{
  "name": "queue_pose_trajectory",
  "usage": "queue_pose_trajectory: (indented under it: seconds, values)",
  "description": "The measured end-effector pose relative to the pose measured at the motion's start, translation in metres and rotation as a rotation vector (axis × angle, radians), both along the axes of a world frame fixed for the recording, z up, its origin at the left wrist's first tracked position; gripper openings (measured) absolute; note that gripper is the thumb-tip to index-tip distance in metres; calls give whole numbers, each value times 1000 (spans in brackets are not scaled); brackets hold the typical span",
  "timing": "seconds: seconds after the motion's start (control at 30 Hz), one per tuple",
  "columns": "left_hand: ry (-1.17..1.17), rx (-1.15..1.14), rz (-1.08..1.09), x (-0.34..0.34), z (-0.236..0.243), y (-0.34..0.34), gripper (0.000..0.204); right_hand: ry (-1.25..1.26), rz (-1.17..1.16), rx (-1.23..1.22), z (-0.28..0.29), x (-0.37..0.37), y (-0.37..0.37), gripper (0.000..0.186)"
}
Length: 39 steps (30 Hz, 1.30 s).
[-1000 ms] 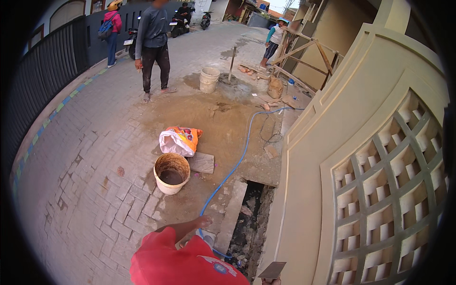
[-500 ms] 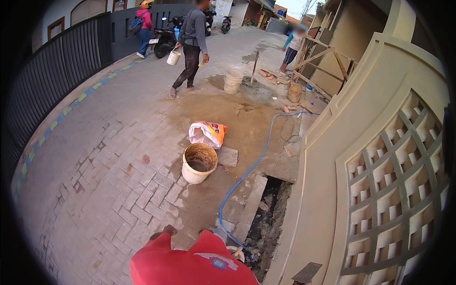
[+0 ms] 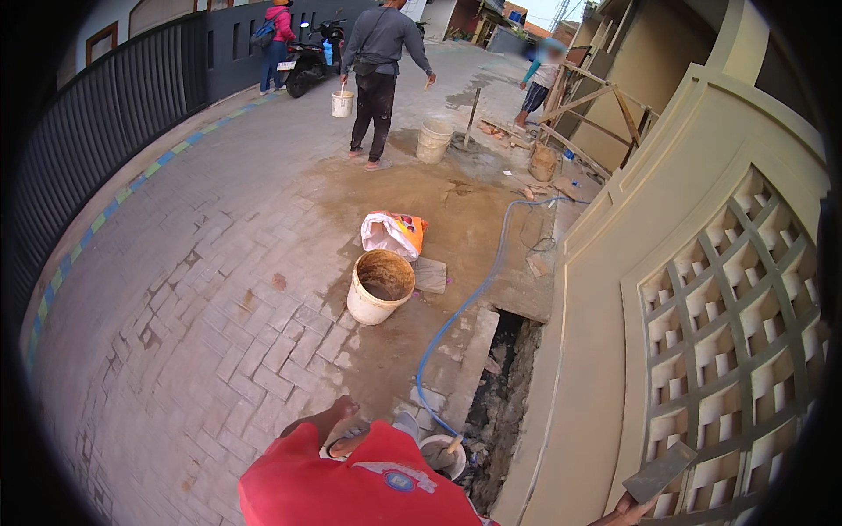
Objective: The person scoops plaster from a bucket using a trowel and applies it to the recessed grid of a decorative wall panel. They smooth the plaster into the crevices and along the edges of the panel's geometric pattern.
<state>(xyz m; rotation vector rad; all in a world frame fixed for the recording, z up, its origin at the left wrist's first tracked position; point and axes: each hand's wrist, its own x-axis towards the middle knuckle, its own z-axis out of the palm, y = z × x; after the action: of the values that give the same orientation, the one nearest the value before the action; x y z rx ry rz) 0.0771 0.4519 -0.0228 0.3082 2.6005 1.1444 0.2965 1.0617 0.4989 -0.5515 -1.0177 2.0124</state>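
My right hand (image 3: 633, 510), at lower right, grips a grey metal trowel (image 3: 660, 472) with a flat blade, held beside the cream wall with lattice openings (image 3: 574, 351). My left hand (image 3: 345, 408) hangs beside my red shirt (image 3: 377, 486), empty, its fingers loosely bent. Below me a small bucket (image 3: 425, 445) with grey contents and a wooden handle stands by the open drain channel (image 3: 498, 394), partly hidden by my shirt. A blue hose (image 3: 447, 329) curves along the drain toward it.
Ahead are a stained bucket (image 3: 373, 307), an orange-white sack (image 3: 408, 237) and another bucket (image 3: 434, 140). A co-worker (image 3: 386, 53) carries a pail (image 3: 342, 103). Another person (image 3: 537, 83) stands by wooden framing (image 3: 579, 114); someone in pink (image 3: 276, 48) is near a scooter (image 3: 307, 66). A slatted gate (image 3: 105, 140) lines the left.
My right hand has raised the trowel and moved it rightward. The co-worker in grey has turned away and stepped right, carrying a pail. The view has shifted.
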Motion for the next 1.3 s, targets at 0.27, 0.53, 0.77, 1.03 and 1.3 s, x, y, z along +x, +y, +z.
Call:
queue_pose_trajectory:
  seconds: [0.27,0.53,0.77,1.03,1.3]
  values:
    - [-226,94,-18,10,32,-19,36,-138,-268,335,-128,34,-71,28]
    - [-417,-108,148,70,21,-187,36,-120,58,-104,-125,-6,-205,28]
    - [-473,-395,672,127,29,-327,36,-130,206,-105,-101,-43,-305,34]
    - [-631,-217,550,99,32,-304,34,-146,256,-42,-76,-66,-333,31]
    - [-350,-244,43,70,49,-262,38,-171,337,-18,-86,-81,-365,38]
